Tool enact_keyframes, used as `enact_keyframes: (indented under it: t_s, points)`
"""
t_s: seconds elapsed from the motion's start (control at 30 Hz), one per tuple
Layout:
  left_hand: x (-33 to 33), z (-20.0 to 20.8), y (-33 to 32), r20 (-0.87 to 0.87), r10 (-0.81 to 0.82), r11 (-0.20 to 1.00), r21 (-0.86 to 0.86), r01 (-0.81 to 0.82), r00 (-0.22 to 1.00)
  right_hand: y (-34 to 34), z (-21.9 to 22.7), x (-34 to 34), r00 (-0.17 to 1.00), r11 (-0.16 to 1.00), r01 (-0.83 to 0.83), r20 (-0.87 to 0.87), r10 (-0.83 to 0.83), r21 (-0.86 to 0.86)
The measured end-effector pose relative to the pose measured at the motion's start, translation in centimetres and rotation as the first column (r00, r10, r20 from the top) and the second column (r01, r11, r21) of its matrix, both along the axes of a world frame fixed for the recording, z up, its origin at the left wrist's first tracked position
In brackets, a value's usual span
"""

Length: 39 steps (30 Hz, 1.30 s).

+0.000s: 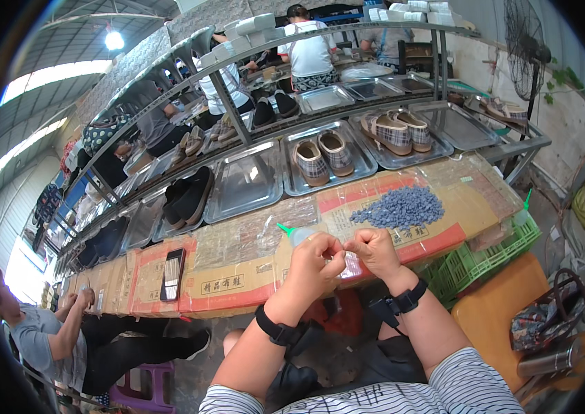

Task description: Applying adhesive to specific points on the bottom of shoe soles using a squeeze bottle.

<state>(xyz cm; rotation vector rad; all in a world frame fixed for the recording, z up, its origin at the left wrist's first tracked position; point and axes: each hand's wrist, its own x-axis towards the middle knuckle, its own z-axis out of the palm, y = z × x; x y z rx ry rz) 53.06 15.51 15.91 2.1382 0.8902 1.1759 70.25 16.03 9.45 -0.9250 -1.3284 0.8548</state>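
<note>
Close together above the near edge of the cardboard-covered counter [237, 247], the left hand [316, 262] and right hand [375, 252] face each other. Each grip is drawn together, thumb meeting fingers; whether a small piece sits between the fingertips, I cannot tell. Just behind the left hand lies a whitish squeeze bottle [300, 237] with a green nozzle; its contents can't be made out. Beyond the right hand, a loose heap of small blue-grey pieces [403, 208] rests directly on the counter.

Along the rack, one metal tray [364, 157] holds a pair of plaid shoes [334, 152], its right neighbour [439, 143] a second plaid pair [385, 134]. Farther left, black shoes [194, 196] sit in another. Below the counter's right end stands a green plastic crate [472, 266].
</note>
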Motion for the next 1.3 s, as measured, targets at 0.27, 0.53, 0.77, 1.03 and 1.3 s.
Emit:
enact_keyframes:
  t_s: [0.27,0.53,0.77,1.03,1.3]
  points:
    - [0.5,0.2,-0.3,0.024,0.036,0.999,-0.004,-0.036,0.999,0.1,-0.1,0.5,1.000,1.000,0.021,0.009,-0.021,0.002]
    - [0.7,0.1,-0.2,0.036,0.068,0.998,0.003,-0.068,0.997,0.2,-0.2,0.5,1.000,1.000,0.017,-0.009,-0.017,0.021]
    - [1.2,0.6,0.1,-0.068,0.057,0.994,0.097,-0.050,0.996,0.1,0.1,0.9,1.000,1.000,-0.003,0.002,0.003,0.016]
    - [1.0,0.4,1.0,-0.115,-0.016,0.990,0.139,0.032,0.993,0.0,0.4,1.2,0.997,0.999,-0.002,0.077,-0.001,0.046]
    - [1.3,0.4,1.0,-0.091,-0.032,0.994,0.102,0.041,0.995,0.1,0.3,1.8,0.997,0.999,-0.008,0.081,0.005,0.032]
